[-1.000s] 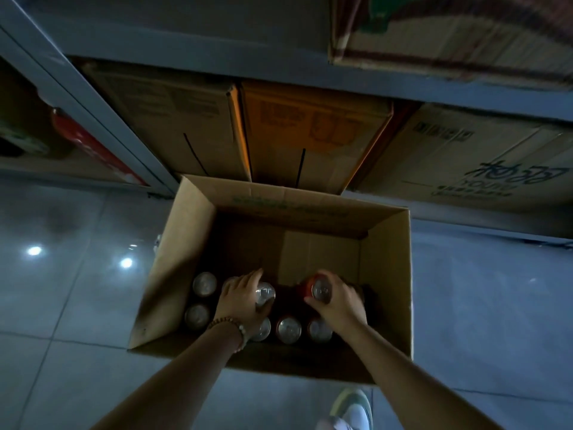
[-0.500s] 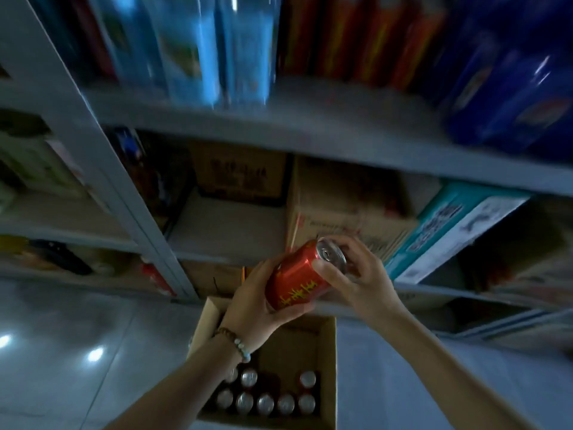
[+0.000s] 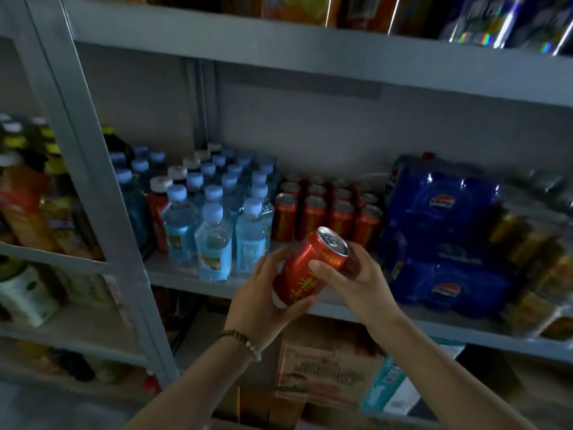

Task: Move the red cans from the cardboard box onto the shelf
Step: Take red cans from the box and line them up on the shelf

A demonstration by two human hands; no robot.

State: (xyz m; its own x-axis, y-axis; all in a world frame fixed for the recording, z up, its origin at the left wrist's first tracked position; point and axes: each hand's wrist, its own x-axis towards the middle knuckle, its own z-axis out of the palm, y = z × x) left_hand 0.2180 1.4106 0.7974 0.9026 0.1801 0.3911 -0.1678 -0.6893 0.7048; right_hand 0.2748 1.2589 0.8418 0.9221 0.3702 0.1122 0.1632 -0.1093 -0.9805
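Observation:
A red can (image 3: 305, 268) with yellow lettering is tilted, its silver top pointing up and right, in front of the grey shelf (image 3: 434, 324). My left hand (image 3: 266, 302) cups its lower end from below. My right hand (image 3: 353, 280) grips its upper side, thumb across the front. Several red cans (image 3: 325, 215) stand in rows on the shelf just behind the held can. The cardboard box on the floor is out of view.
Blue-capped water bottles (image 3: 214, 218) fill the shelf left of the red cans. Blue wrapped packs (image 3: 443, 237) are stacked to their right. A grey upright post (image 3: 102, 193) stands at left. Cartons (image 3: 325, 373) sit on the lower shelf under my hands.
Both hands took a red can out of the cardboard box and lifted it to the level of the shelf holding red cans. My view rose from the floor to the shelves.

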